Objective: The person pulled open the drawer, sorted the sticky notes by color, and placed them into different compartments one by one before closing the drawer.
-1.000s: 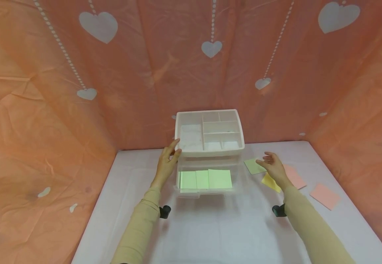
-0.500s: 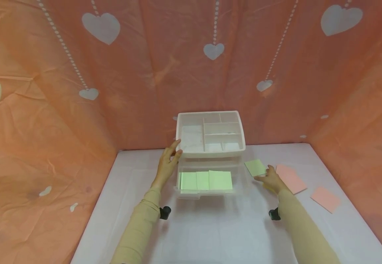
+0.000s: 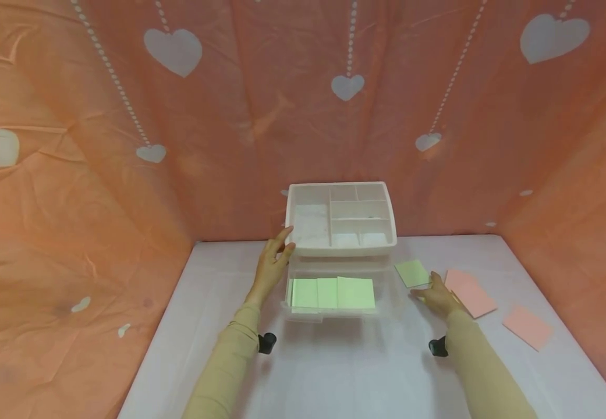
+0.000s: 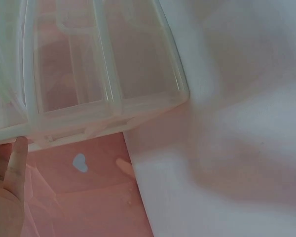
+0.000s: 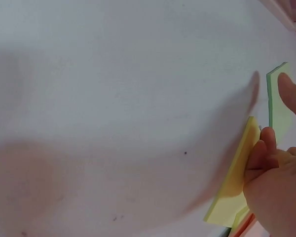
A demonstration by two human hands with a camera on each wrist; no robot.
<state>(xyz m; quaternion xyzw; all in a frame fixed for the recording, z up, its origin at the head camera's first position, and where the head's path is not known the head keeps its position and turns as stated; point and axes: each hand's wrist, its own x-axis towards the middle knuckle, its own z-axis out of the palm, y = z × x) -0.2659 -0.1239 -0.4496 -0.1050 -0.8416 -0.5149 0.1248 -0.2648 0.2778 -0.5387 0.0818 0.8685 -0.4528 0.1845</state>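
A white plastic drawer organizer (image 3: 340,251) stands at the back, its top tray split into compartments. Pads of light green sticky notes (image 3: 333,293) sit in its pulled-out clear drawer (image 3: 303,318). My left hand (image 3: 271,266) rests on the organizer's left front corner, fingers extended along the rim. On the right, my right hand (image 3: 439,295) is low by a green sticky-note pad (image 3: 413,273), thumb and fingers apart. Beneath its curled fingers a yellow sticky-note pad (image 5: 233,180) shows in the right wrist view, mostly covered by the hand in the head view.
Pink sticky-note pads (image 3: 471,293) lie right of my right hand, and another pink pad (image 3: 528,327) lies nearer the right table edge. A white cloth covers the table (image 3: 355,378). Orange curtains (image 3: 250,134) with white hearts enclose the back and sides.
My right hand has come down toward the table, over the yellow pad and to the green pad's near corner. The left hand keeps its place on the organizer; the head view has shifted slightly.
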